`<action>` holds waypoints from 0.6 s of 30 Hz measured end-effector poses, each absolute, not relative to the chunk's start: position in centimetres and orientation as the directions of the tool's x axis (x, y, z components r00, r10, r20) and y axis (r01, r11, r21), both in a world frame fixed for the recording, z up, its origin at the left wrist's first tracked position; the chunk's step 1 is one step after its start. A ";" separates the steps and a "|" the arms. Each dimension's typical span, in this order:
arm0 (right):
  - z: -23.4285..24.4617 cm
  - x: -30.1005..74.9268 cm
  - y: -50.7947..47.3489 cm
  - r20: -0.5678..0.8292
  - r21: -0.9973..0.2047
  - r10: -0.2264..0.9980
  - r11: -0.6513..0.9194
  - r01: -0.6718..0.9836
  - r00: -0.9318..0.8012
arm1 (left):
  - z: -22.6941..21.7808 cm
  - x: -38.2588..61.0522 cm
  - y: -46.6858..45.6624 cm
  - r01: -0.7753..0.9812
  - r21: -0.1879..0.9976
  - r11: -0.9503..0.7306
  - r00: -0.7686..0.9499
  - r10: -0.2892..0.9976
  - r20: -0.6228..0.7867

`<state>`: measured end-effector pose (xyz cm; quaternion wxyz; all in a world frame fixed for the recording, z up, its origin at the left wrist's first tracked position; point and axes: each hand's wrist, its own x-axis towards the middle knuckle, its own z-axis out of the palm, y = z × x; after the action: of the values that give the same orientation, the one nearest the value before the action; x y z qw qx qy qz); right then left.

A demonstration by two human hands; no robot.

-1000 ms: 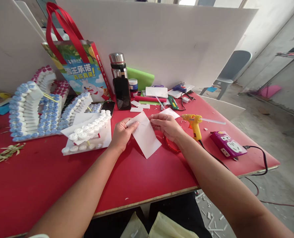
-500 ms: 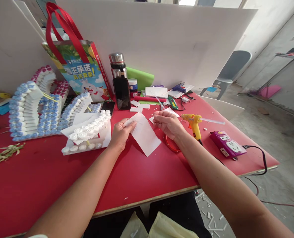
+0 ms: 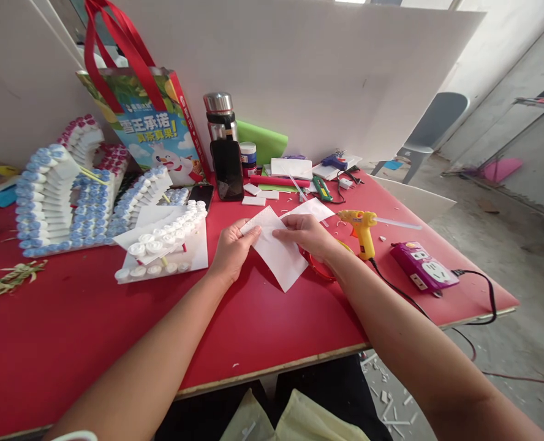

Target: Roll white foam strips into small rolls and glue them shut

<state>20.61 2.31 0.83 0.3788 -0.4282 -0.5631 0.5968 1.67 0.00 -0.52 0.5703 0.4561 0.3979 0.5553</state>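
A white sheet of paper [image 3: 281,260] is held above the red table between both hands. My left hand [image 3: 232,248] pinches its left edge, thumb on top. My right hand [image 3: 311,236] grips the upper right edge, thumb on the face and fingers behind it. Just beyond the right hand lies another white sheet [image 3: 315,209]. A red ring-shaped item [image 3: 320,269] is partly hidden under the right wrist. To the right, a yellow glue gun [image 3: 362,233] stands with a clear glue stick in its back. Left of my left hand sits a white piece with rolled rosettes [image 3: 162,245].
A purple power strip [image 3: 423,266] with a black cord is at the table's right. Blue-and-white rosette models [image 3: 60,202], a shopping bag [image 3: 157,128], a steel flask [image 3: 219,113] and a phone [image 3: 226,171] stand at the back. A green cutter [image 3: 321,188] lies beyond the paper.
My right hand has moved left and down and now grips the paper, which it was apart from before. The paper has shifted slightly right with my left hand.
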 end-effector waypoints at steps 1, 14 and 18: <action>0.8 20.7 2.3 -0.093 -0.995 0.930 -0.094 0.013 -0.355 | -0.6 1.5 0.1 -0.261 0.965 -0.029 0.069 0.996 0.049; 1.6 21.0 2.3 -0.091 -0.971 0.922 -0.166 -0.172 -0.377 | 0.0 1.0 0.2 -0.283 0.959 0.030 0.174 0.985 0.020; 2.0 21.0 2.1 -0.129 -0.937 0.925 -0.232 -0.262 -0.357 | 0.2 0.9 0.4 -0.301 0.954 0.007 0.160 0.986 0.044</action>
<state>21.04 2.07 1.99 0.4290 -0.3706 -0.4473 0.6918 0.89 0.38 0.21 0.6051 0.4625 0.3704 0.5318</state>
